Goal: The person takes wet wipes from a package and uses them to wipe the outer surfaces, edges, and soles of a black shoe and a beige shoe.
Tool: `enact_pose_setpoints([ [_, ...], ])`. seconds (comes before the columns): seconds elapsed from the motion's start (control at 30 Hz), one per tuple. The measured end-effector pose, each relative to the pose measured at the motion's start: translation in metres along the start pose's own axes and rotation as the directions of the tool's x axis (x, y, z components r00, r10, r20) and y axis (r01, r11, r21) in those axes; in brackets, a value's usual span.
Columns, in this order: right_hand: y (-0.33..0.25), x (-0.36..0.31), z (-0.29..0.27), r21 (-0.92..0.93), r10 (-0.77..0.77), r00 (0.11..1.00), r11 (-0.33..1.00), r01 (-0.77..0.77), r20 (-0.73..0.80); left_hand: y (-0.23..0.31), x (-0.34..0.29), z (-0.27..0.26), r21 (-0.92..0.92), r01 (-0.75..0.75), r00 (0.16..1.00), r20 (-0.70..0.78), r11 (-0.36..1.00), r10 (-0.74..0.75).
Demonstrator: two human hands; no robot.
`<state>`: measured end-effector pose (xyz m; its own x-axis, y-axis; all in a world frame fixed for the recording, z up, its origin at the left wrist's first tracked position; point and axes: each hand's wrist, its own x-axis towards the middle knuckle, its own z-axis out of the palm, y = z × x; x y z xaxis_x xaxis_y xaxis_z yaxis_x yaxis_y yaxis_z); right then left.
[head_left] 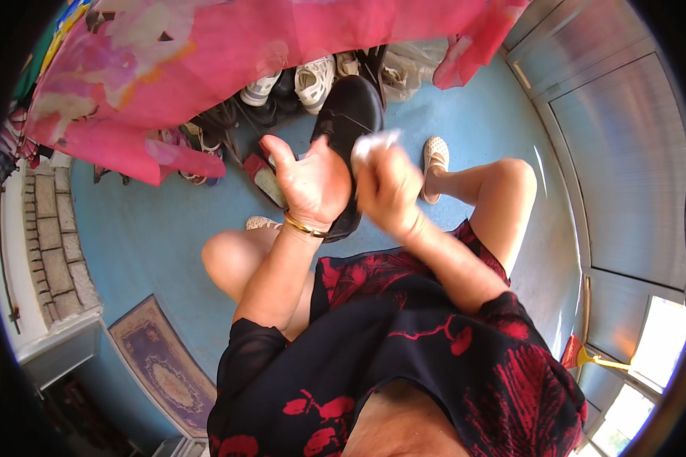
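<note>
A black leather shoe (348, 114) is held up in front of me, toe pointing away. My left hand (316, 183) grips it with the palm turned up and the thumb spread out to the left; the fingers are hidden at the shoe. My right hand (390, 186) is closed around a crumpled white cloth or tissue (373, 142), blurred by motion, at the right side of the shoe. A gold bangle (305, 226) circles my left wrist.
A pink floral cloth (282, 38) hangs over a rack with white sneakers (313, 82) and other shoes beneath. Clear plastic bags (415, 65) lie to its right. A patterned rug (162, 365) is at lower left on the blue floor (145, 251). Metallic door panels (617, 160) stand at right.
</note>
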<state>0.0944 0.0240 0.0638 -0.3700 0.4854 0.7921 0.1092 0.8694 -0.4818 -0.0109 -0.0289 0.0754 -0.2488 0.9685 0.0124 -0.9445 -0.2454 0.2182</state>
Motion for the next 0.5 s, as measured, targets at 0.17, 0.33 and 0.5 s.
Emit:
enact_pose_setpoints([
  [0.17,0.009,0.004,0.001,-0.079,0.021,1.0,0.997,-0.022,-0.012,-0.008,0.001,-0.003,0.008,0.016,1.0,-0.003,1.0,-0.016],
  [0.33,0.011,0.0,-0.007,0.055,0.167,0.967,0.982,-0.18,0.19,0.012,0.004,-0.042,-0.366,0.118,0.986,0.152,0.923,-0.066],
  [0.5,-0.001,-0.073,-0.026,0.489,0.691,0.363,0.017,-0.872,0.625,0.024,0.016,-0.012,-0.403,-0.01,0.985,0.151,0.915,0.077],
])
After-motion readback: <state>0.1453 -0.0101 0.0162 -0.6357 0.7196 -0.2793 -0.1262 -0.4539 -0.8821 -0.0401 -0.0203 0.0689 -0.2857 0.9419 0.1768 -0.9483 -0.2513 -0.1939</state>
